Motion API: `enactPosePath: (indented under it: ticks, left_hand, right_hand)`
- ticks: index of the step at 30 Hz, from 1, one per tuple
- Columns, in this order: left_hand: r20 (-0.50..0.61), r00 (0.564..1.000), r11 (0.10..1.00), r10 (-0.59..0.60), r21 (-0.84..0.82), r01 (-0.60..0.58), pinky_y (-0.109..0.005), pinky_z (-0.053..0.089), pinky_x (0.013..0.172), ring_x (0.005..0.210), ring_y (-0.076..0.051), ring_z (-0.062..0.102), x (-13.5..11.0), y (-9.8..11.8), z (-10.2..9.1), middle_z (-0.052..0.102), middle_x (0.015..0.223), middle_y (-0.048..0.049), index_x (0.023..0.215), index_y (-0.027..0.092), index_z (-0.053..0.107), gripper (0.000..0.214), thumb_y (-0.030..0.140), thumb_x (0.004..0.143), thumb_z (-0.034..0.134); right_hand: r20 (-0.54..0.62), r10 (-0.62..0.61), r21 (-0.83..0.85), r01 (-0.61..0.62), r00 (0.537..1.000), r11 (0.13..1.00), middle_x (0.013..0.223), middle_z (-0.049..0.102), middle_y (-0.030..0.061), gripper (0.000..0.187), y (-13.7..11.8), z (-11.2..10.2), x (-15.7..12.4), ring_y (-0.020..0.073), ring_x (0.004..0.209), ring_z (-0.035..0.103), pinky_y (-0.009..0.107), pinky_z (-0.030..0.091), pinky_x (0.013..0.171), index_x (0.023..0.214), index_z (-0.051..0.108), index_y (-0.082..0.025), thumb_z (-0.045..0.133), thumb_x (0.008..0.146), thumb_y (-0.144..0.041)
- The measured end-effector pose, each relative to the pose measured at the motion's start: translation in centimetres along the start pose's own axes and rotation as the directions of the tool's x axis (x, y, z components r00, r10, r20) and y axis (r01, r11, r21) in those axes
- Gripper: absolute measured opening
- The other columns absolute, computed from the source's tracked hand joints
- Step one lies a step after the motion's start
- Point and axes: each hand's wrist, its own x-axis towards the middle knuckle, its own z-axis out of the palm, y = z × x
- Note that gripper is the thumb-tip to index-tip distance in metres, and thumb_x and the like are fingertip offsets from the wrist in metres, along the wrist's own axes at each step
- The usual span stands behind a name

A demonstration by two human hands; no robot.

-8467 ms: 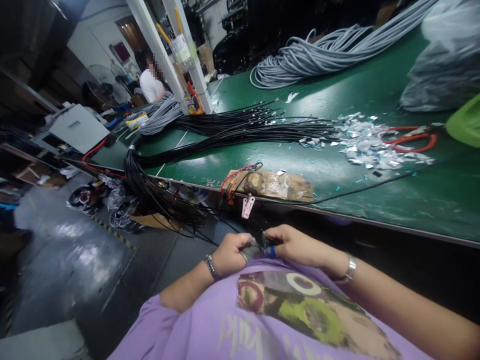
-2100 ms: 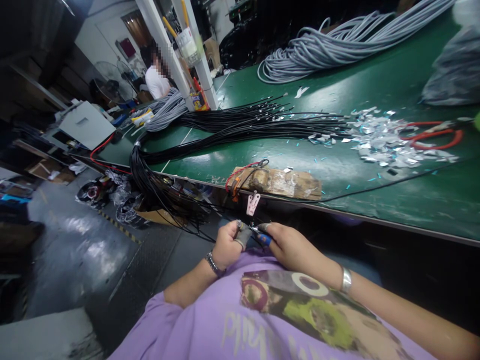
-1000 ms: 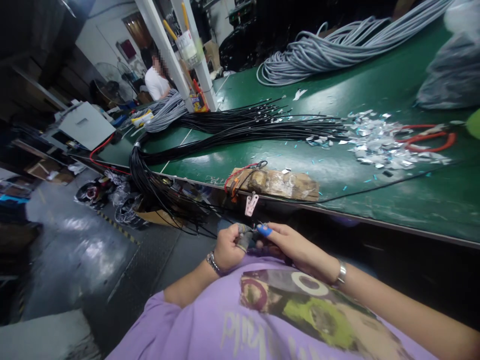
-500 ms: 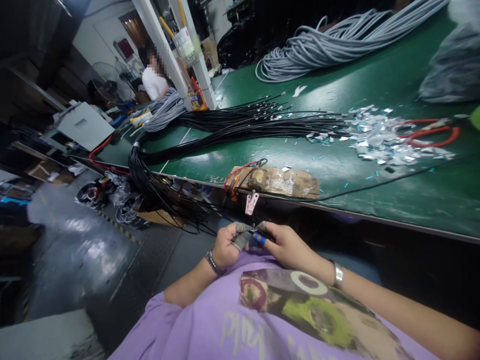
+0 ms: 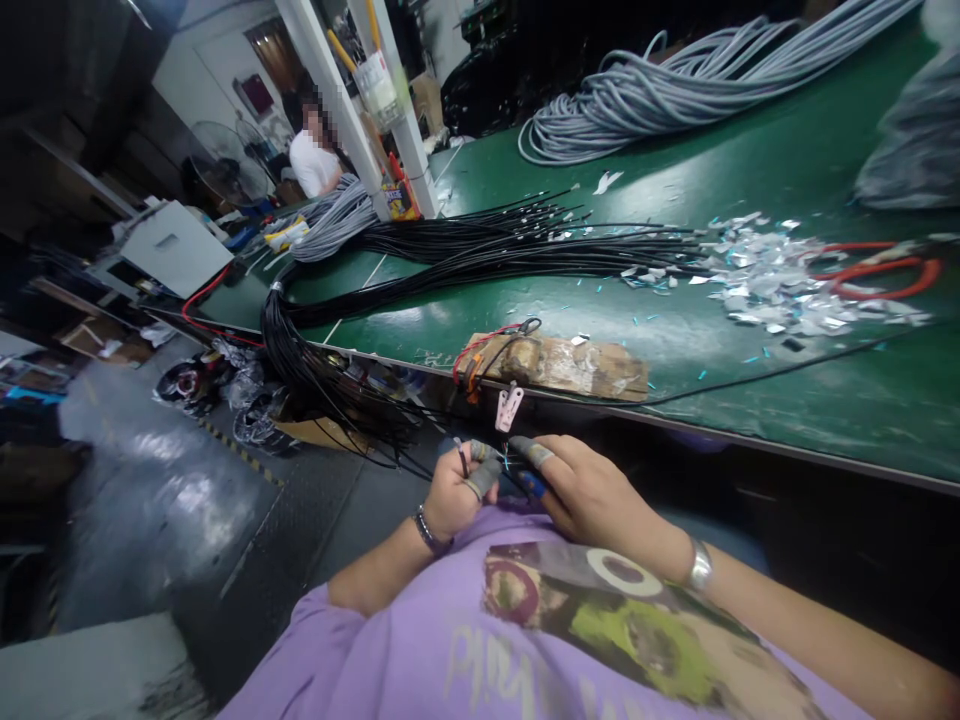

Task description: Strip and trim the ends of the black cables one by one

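My left hand (image 5: 459, 492) is closed, thumb and forefinger pinching the end of a black cable. Thin coloured wires (image 5: 506, 460), one light blue, fan out from that end towards the right. Beside them is my right hand (image 5: 589, 485), its grey-covered forefinger and blue-wrapped digit slightly apart. Whether its fingertips touch the wires is hard to make out. Grey covers are on the left fingertips too. Just above both hands, a pink clip (image 5: 508, 408) hangs at the table edge below a worn wooden block (image 5: 577, 368) with red and black leads.
The green table (image 5: 450, 305) carries a long bundle of black cables (image 5: 450, 262), foil and blue scraps (image 5: 787, 275), an orange-handled tool (image 5: 892, 275) and coiled grey cable (image 5: 637, 100). A post (image 5: 409, 130) stands at the far edge. A person in white (image 5: 313, 160) is in the background.
My right hand has shifted slightly right and its fingers have parted from the left fingertips. The coloured wire ends now show between the hands. The view has turned slightly.
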Motion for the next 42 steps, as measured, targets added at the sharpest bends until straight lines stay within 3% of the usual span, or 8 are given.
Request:
enactPosePath:
  ticks: [11,21,29,35,42]
  left_hand:
    - [0.029,0.999,0.999,0.018,0.033,-0.019,-0.020,0.030,0.044,0.040,-0.006,0.038,-0.2,0.2,0.0,0.049,0.044,0.0038,0.065,0.017,0.051,0.053,0.069,0.067,0.063]
    - [0.117,0.990,0.997,-0.075,-0.015,0.077,-0.020,0.024,0.039,0.033,-0.004,0.032,0.2,0.7,-0.6,0.049,0.041,0.0051,0.066,0.016,0.052,0.052,0.066,0.062,0.069]
    - [0.161,0.982,0.990,-0.104,-0.080,0.118,-0.019,0.016,0.034,0.030,-0.003,0.026,0.1,0.3,-0.7,0.048,0.040,0.0058,0.064,0.016,0.051,0.054,0.066,0.062,0.069]
    - [0.199,0.969,0.987,-0.148,-0.036,0.158,-0.019,0.016,0.033,0.030,-0.003,0.027,0.2,0.9,-0.8,0.048,0.040,0.0060,0.065,0.016,0.051,0.052,0.064,0.060,0.072]
    - [0.203,0.972,0.991,-0.121,-0.024,0.128,-0.019,0.018,0.034,0.030,-0.002,0.026,0.1,0.7,-1.0,0.047,0.040,0.0059,0.064,0.016,0.051,0.052,0.064,0.062,0.070]
  right_hand:
    - [-0.001,-0.004,0.006,0.004,1.000,1.000,0.092,0.066,0.0140,0.030,-0.1,0.1,0.0,0.0236,0.079,0.059,0.037,0.053,0.072,0.105,0.062,-0.014,0.040,0.085,-0.016]
    - [0.046,-0.080,-0.074,0.083,0.996,0.994,0.092,0.066,0.0148,0.032,0.0,-0.3,0.5,0.0236,0.077,0.058,0.035,0.053,0.071,0.102,0.063,-0.012,0.045,0.076,-0.010]
    - [-0.002,-0.163,-0.081,0.162,0.987,0.983,0.088,0.065,0.0128,0.028,0.4,-0.8,0.3,0.0214,0.073,0.056,0.033,0.051,0.066,0.097,0.062,-0.014,0.042,0.079,-0.011]
    - [-0.047,-0.218,-0.071,0.214,0.975,0.974,0.086,0.066,0.0133,0.027,0.2,-0.9,0.5,0.0216,0.071,0.054,0.032,0.051,0.065,0.095,0.063,-0.011,0.045,0.076,-0.008]
    - [0.012,-0.196,-0.055,0.196,0.981,0.979,0.086,0.067,0.0121,0.023,0.3,-2.2,0.4,0.0213,0.071,0.056,0.033,0.050,0.066,0.093,0.065,-0.014,0.049,0.077,-0.012]
